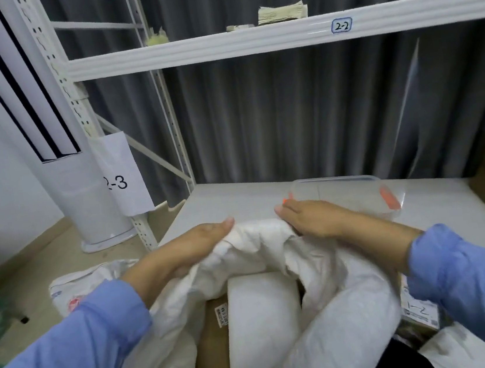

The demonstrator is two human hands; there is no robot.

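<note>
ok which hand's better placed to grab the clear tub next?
Right hand, probably: the tub sits just beyond its fingers. Left hand is across the sack mouth from it. Both grip the sack rim, so right must let go first.

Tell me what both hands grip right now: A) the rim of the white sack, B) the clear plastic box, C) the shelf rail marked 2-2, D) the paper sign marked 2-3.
A: the left hand and the right hand each hold the bunched rim of the white sack, one at either side of its mouth.
</note>
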